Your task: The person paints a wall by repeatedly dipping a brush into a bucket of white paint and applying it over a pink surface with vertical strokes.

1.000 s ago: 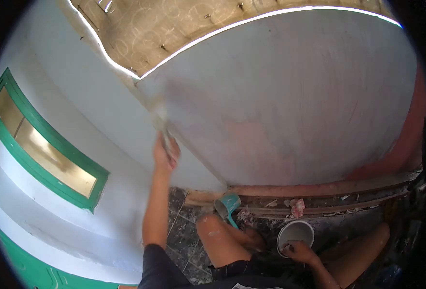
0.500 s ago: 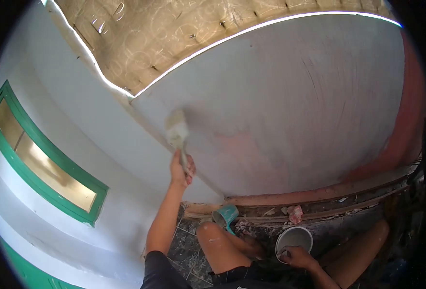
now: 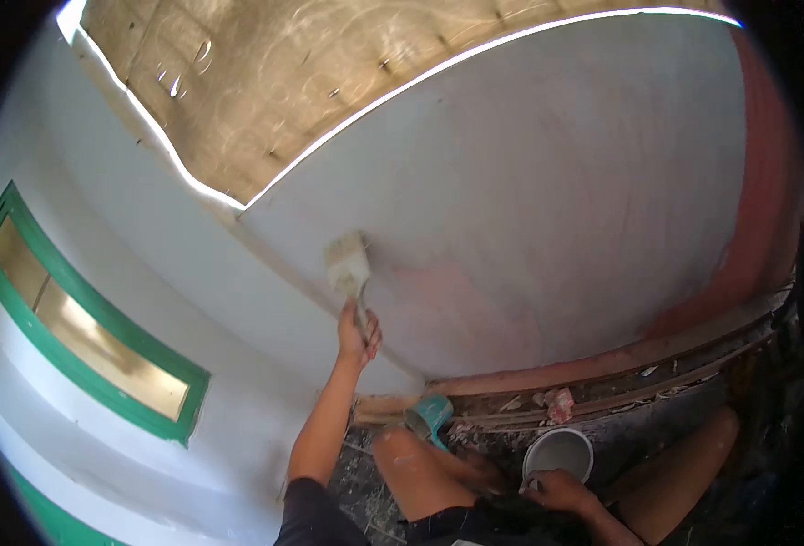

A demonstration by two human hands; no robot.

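Observation:
My left hand (image 3: 358, 337) is closed round the handle of a wide paintbrush (image 3: 349, 264), raised with its pale bristles against the grey-white painted wall (image 3: 566, 182). Close to the bristles, patches of pink show through the thin coat. Low between my bent legs stands a white bucket (image 3: 561, 446) with greyish contents. My right hand (image 3: 556, 491) grips its near rim, fingers curled over the edge. A teal plastic dipper (image 3: 431, 414) lies tipped beside my left knee.
A green-framed window (image 3: 101, 337) sits in the white wall at left. Shiny tan sheeting (image 3: 265, 82) hangs over the top. Bare reddish wall (image 3: 757, 182) borders the right side. Wooden strips (image 3: 638, 393) and rubble run along the wall's foot, over dark floor tiles.
The paintbrush in my left hand has shifted slightly down and right in view, and the camera has tilted a little. My right hand stays on the bucket.

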